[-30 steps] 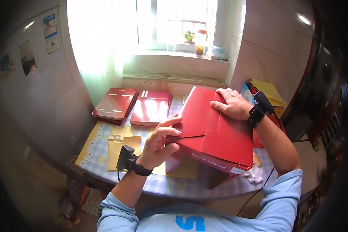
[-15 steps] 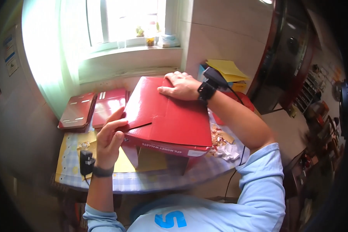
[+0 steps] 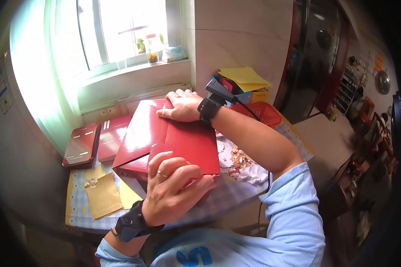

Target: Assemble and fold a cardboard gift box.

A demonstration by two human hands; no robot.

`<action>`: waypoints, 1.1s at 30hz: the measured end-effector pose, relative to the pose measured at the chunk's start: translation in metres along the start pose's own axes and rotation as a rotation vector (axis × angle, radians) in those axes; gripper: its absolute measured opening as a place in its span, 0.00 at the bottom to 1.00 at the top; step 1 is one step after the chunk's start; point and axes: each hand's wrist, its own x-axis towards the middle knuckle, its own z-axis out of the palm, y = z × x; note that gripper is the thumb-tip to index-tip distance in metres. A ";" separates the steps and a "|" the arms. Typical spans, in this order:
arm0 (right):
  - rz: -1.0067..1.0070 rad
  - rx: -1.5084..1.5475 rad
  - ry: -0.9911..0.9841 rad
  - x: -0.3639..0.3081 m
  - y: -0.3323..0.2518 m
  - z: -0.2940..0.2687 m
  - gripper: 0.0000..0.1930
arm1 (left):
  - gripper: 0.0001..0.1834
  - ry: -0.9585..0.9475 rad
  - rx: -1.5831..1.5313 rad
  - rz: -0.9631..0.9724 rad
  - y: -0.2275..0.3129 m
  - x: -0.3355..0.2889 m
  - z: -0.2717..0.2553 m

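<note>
Cardboard box (image 3: 189, 144), glossy red, sits over the counter (image 3: 229, 193) and its blue-and-white checked cloth; whether its underside rests flat cannot be told. The right hand (image 3: 180, 107) is half open at the far part of the box, thumb lying on the top panel and fingers bent toward the far edge, their tips partly hidden; how firmly it grips cannot be told. The left hand (image 3: 173, 184) is loosely curled across the near side of the box, thumb extended toward the near right corner; whether it has hold of the edge cannot be told.

Left of the box lie two stacks of red folders, the outer stack (image 3: 80, 144) just beside the inner stack (image 3: 113, 140). Nearer the person, left of the box, is a brown paper envelope (image 3: 103, 193). Right of the box are crumpled white paper (image 3: 255, 174) and brown scraps (image 3: 238, 159); beyond these, a red plastic basket (image 3: 267, 115).
</note>
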 end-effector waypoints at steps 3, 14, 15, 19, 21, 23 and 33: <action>-0.002 0.011 0.005 0.000 0.000 0.000 0.45 | 0.17 0.017 0.002 -0.013 0.002 -0.001 0.002; 0.013 -0.010 0.011 0.003 0.000 0.003 0.45 | 0.11 -0.141 0.056 -0.057 0.009 0.020 -0.009; 0.001 -0.004 0.017 0.002 0.000 0.003 0.45 | 0.11 -0.123 0.065 -0.049 0.008 0.022 -0.010; -0.019 -0.016 0.004 0.001 0.001 0.002 0.45 | 0.10 -0.184 -0.028 -0.230 0.006 0.027 -0.012; -0.017 -0.010 0.001 0.000 0.001 0.002 0.45 | 0.12 -0.189 -0.051 -0.312 0.005 0.028 -0.012; -0.019 -0.030 0.011 0.000 0.001 0.003 0.45 | 0.13 -0.212 0.003 -0.288 0.003 0.027 -0.012; -0.004 -0.051 0.013 0.001 -0.007 0.002 0.43 | 0.14 -0.223 0.060 -0.245 -0.001 0.018 -0.012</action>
